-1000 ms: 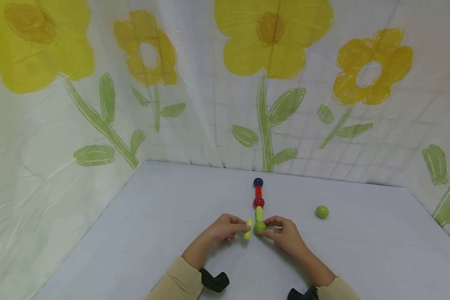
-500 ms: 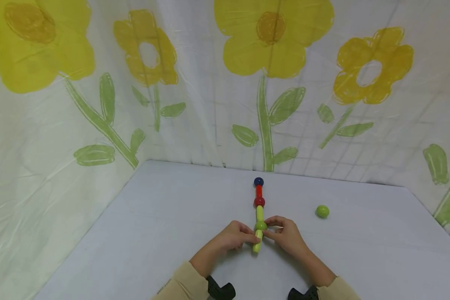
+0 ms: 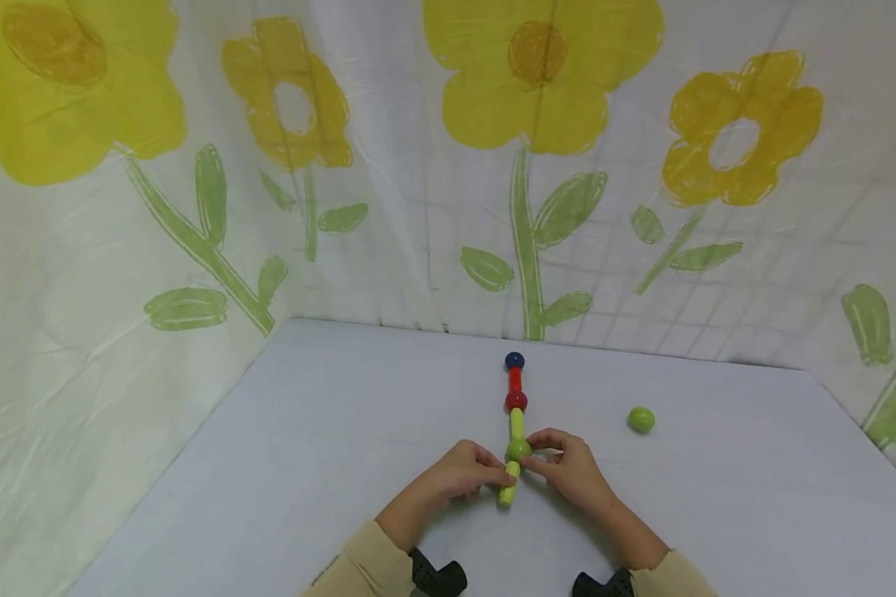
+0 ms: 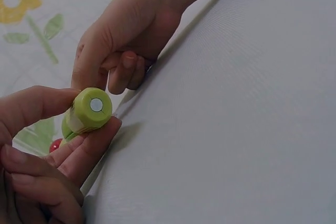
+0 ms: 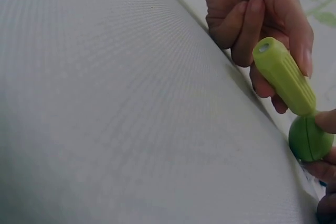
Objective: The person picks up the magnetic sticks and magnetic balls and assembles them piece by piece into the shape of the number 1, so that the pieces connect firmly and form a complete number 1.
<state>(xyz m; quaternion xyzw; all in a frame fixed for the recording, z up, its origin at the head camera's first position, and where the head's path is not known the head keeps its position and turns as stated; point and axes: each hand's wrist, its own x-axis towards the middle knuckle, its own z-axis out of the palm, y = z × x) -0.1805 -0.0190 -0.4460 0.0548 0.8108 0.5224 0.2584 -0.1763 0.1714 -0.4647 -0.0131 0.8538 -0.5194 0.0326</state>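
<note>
My left hand (image 3: pixel 463 473) pinches a yellow-green ribbed rod (image 3: pixel 507 496) between thumb and fingers. A round silvery disc shows in the rod's free end in the left wrist view. The rod's far end meets the near side of a green ball (image 3: pixel 518 450), at a slight angle. Thumb and fingers of my right hand (image 3: pixel 571 471) pinch that ball from the right. Beyond it, a straight line runs away from me: another yellow-green rod (image 3: pixel 518 423), a red ball (image 3: pixel 517 401), a red rod (image 3: pixel 515 380) and a dark blue ball (image 3: pixel 514 361).
A loose green ball (image 3: pixel 641 419) lies to the right of the line on the white table (image 3: pixel 306 414). Behind the table's far edge hangs a white curtain (image 3: pixel 396 249) with yellow flowers. Black straps or mounts (image 3: pixel 439 575) sit at both wrists.
My left hand has brought the rod from beside the green ball, moving right and nearer to me, to the ball's near side. Its near end has since swung slightly left. The right hand stays put.
</note>
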